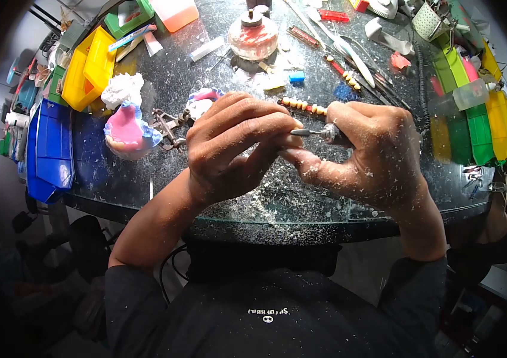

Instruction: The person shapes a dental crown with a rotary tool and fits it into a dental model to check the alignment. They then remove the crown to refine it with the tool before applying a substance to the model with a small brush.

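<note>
My right hand [372, 152] is wrapped round a rotary handpiece [332, 133], its grey bur [307, 132] pointing left. The bur's tip meets the fingertips of my left hand [238, 140], which are pinched on a small pale piece, mostly hidden by the fingers. Dust specks cover both hands. Just beyond them lies a red strip with a row of artificial teeth [304, 106]. Left of my left hand sits a pink and blue dental model [127, 128] beside a metal articulator [170, 127]. Another pink and blue model [202, 98] is partly hidden behind that hand.
Pale shavings [271, 206] litter the dark bench near its front edge. A glass jar [253, 37] stands at the back. Yellow [88, 68] and blue [50, 149] bins line the left; green and yellow bins line the right. Long tools lie at the back right. Someone's arm shows far right.
</note>
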The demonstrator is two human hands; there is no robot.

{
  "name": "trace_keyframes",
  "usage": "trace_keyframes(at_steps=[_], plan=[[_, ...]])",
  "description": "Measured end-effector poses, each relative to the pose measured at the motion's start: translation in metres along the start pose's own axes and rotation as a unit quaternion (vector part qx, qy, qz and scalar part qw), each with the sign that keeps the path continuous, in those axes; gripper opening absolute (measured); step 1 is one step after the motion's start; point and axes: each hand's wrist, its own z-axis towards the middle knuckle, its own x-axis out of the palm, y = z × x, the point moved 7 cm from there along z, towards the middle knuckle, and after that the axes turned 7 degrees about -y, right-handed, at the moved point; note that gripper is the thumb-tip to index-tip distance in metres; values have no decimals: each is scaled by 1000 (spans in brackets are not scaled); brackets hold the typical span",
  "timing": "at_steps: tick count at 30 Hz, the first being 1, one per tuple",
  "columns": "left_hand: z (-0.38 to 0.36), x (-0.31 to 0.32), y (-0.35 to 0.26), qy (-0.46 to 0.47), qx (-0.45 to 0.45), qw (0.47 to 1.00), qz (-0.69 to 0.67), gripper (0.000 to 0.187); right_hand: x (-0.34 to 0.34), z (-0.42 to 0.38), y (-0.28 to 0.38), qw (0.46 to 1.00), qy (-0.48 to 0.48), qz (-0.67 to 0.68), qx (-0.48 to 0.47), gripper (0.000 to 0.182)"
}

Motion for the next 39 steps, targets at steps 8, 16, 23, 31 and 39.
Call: trace_keyframes(at_steps=[8, 16, 23, 31, 39], plan=[[0, 0, 0, 4, 4, 1000, 4, 21, 1, -1, 0, 1000, 7, 3, -2, 51], [0, 0, 0, -6, 5, 1000, 5, 20, -2, 1, 1, 1000, 2, -5, -7, 53], [2, -1, -1, -4, -6, 1000, -4, 20, -3, 2, 1, 1000, 5, -20, -9, 55], [1, 0, 0, -7, 1, 1000, -10, 19, -2, -1, 0, 1000, 9, -3, -5, 56], [1, -1, 1, -10, 1, 1000, -15, 19, -1, 0, 0, 1000, 7, 8, -6, 53]])
